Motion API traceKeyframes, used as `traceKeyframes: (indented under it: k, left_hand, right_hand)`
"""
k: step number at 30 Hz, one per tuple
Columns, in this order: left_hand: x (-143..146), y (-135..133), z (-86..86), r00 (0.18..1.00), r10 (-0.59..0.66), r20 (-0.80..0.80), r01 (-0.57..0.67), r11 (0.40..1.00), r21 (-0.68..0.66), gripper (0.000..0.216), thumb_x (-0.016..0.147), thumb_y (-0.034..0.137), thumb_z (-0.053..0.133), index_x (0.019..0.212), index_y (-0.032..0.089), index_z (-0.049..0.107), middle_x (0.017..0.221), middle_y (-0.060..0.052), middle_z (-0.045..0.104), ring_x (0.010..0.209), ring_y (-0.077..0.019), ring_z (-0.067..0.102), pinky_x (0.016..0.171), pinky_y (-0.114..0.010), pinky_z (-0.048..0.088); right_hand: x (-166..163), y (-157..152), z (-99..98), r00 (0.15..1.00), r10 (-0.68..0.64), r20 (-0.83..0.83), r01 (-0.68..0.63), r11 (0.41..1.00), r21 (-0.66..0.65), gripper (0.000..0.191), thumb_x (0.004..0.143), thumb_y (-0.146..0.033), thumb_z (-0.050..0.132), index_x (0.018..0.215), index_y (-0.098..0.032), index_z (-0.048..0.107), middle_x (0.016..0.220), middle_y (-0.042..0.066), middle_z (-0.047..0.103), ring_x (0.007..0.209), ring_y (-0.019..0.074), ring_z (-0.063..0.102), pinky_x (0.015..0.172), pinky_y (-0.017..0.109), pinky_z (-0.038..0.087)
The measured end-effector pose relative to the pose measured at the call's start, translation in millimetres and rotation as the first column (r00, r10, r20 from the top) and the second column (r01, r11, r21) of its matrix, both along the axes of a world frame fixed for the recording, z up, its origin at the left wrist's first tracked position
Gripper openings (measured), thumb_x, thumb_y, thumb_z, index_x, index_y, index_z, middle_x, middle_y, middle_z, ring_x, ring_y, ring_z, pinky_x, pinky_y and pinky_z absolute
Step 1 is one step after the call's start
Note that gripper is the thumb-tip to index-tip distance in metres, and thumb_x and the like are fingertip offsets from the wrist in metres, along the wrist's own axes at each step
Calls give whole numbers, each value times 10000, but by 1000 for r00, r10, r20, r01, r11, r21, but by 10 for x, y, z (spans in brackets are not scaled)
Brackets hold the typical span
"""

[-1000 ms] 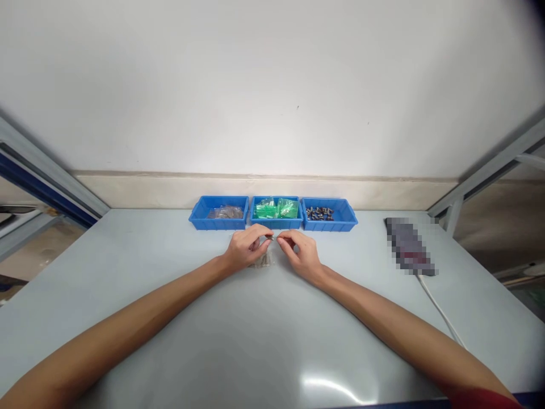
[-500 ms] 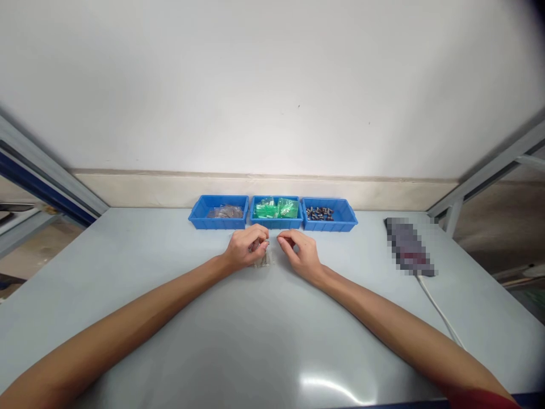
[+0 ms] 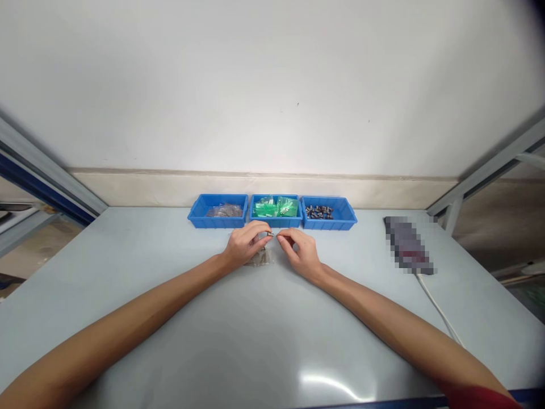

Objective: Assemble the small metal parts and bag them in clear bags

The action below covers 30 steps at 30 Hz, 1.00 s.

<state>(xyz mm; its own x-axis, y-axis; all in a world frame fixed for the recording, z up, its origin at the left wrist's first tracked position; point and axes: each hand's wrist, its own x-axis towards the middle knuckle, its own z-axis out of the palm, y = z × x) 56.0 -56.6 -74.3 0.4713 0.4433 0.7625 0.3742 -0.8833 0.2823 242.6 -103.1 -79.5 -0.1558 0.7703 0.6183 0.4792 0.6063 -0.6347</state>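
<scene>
Between the thumb and forefinger of my left hand (image 3: 247, 244) is a small metal part (image 3: 270, 234), too small to name more closely. Its outer end points toward my right hand (image 3: 300, 250), whose thumb and forefinger are pinched together just beside it. I cannot make out whether those fingertips hold anything. Below my left hand lies a clear plastic bag (image 3: 261, 259) with greyish contents, partly covered by the hand. Both hands are over the table, close in front of the blue bins.
Three blue bins stand along the wall: the left bin (image 3: 196, 218) with clear bags, the middle bin (image 3: 276, 223) with green packets, the right bin (image 3: 343, 218) with small metal parts. A blurred dark object (image 3: 409, 244) with a white cable (image 3: 440, 312) lies rightward on the table (image 3: 238, 341).
My left fingers have straightened and shifted slightly, so the small metal part now sticks out toward my right hand. My right hand has stayed almost still.
</scene>
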Motion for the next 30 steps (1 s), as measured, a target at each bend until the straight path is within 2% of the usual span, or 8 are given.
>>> traceKeyframes:
  k: [7, 13, 17, 22, 26, 30]
  left_hand:
    - [6, -7, -7, 999, 44, 1, -44, 999, 21, 141, 936, 190, 495, 997, 164, 620, 914, -52, 723, 822, -121, 679, 673, -194, 516]
    - [20, -22, 28, 999, 26, 20, -27, 995, 92, 125, 899, 149, 524, 955, 157, 636, 878, -56, 709, 734, -109, 658, 591, -180, 492]
    - [12, -26, 36, 999, 35, 11, -36, 994, 104, 174, 899, 146, 502, 970, 160, 660, 894, -65, 685, 755, -112, 644, 614, -185, 495]
    - [-13, -43, 34, 999, 33, 9, -34, 998, 54, 246, 917, 142, 453, 1050, 173, 658, 937, -70, 665, 811, -128, 634, 682, -214, 508]
    - [-23, -46, 23, 996, 56, 66, -55, 998, -15, 285, 936, 140, 422, 1150, 184, 606, 981, -70, 661, 884, -141, 629, 771, -249, 517]
    - [-30, -16, -50, 975, 96, 201, -73, 990, -119, 239, 945, 185, 438, 1153, 184, 556, 986, -62, 649, 808, -119, 641, 688, -226, 529]
  right_hand:
    - [5, 2, -12, 1000, -8, -2, 8, 1000, -3, 183, 932, -256, 469, 884, -188, 632, 777, 36, 656, 651, 138, 564, 647, 258, 454]
    - [-2, 2, 1, 1000, -12, 1, 12, 1000, 14, 170, 928, -242, 480, 875, -179, 629, 752, 28, 641, 641, 132, 550, 644, 249, 444]
    - [0, 9, -3, 1000, -19, 13, 19, 1000, 18, 179, 932, -252, 474, 890, -180, 632, 740, 29, 637, 637, 133, 547, 637, 254, 445]
    - [1, 9, 2, 1000, -15, 18, 15, 1000, 19, 177, 933, -242, 470, 887, -178, 629, 740, 30, 637, 633, 132, 544, 635, 254, 446]
    - [-1, 1, 19, 1000, -18, 20, 18, 1000, 19, 183, 935, -242, 464, 864, -179, 621, 739, 31, 635, 634, 132, 545, 638, 255, 446]
    - [-3, -1, 23, 1000, -17, 20, 17, 1000, 11, 191, 936, -251, 461, 855, -180, 618, 739, 32, 635, 627, 132, 539, 630, 256, 443]
